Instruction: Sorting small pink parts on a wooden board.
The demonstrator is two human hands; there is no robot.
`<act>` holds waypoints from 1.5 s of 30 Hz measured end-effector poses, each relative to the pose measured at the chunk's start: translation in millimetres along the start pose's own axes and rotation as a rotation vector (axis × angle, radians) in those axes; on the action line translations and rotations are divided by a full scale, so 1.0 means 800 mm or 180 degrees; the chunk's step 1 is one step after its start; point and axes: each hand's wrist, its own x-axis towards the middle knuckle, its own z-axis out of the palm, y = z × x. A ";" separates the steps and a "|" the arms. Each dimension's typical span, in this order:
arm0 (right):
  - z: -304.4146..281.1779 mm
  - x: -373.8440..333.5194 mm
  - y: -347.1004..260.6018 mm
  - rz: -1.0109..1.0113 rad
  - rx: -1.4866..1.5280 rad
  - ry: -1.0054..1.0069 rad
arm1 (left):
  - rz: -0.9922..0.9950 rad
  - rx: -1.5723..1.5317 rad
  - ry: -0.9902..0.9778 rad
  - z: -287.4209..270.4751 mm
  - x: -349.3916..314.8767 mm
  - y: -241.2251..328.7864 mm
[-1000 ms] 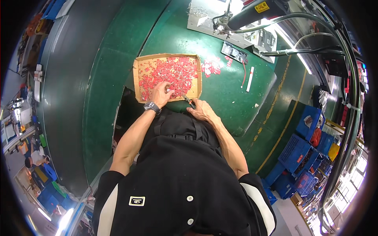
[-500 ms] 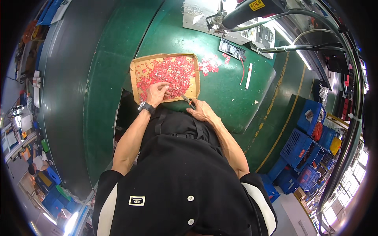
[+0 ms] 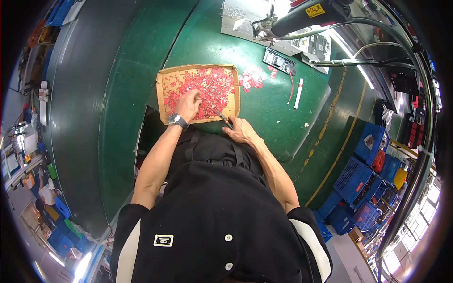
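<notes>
A shallow cardboard box (image 3: pixel 163 113) holds a heap of small red pieces (image 3: pixel 214 87), some with pale or shiny parts. Over the near part of the heap is my left hand (image 3: pixel 188 104), with a watch on its wrist. Its thumb and fingers are drawn together at the pieces; whatever is between them is too small to make out. At the box's near right corner, my right hand (image 3: pixel 241 131) is closed round the dark and orange handles of a pair of pliers (image 3: pixel 227 122). Their metal jaws point over the box's near edge toward my left hand.
Loose red pieces (image 3: pixel 252 79) lie right of the box on the green table. Beyond them are an opened device with a red wire (image 3: pixel 279 60) and a white strip (image 3: pixel 298 93). A dark machine arm (image 3: pixel 302 19) overhangs the far side. Blue crates (image 3: pixel 354 177) stand at right.
My left hand has moved slightly farther into the box, away from me. My right hand stays near the box corner with the pliers, their jaws tilted a little farther into the box.
</notes>
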 end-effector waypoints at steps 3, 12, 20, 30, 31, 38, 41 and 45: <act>0.002 -0.002 0.001 0.0055 -0.0026 -0.0058 | 0.0457 0.0691 -0.0201 0.000 0.015 0.005; 0.005 -0.006 0.013 0.0065 0.0155 0.0010 | 0.0548 0.0623 0.0118 -0.006 0.004 0.025; 0.009 0.002 0.015 -0.0014 0.0096 0.0012 | -0.1311 -0.3367 -0.0398 -0.019 -0.014 0.016; 0.010 -0.007 0.016 0.0015 0.0094 -0.0024 | -0.1108 -0.2986 -0.1029 0.030 0.030 0.088; 0.012 -0.007 0.016 0.0010 0.0094 -0.0017 | -0.1101 -0.2982 -0.1029 0.039 0.038 0.099; 0.010 -0.022 0.011 0.0127 0.0186 -0.0079 | -0.0624 -0.2410 -0.0605 0.059 0.061 0.109; 0.009 -0.025 0.016 0.0153 0.0278 -0.0023 | -0.0477 -0.0834 -0.0287 0.027 0.042 0.081; 0.011 -0.023 0.021 0.0033 0.0317 0.0011 | 0.0083 0.0172 -0.0069 -0.009 -0.001 0.006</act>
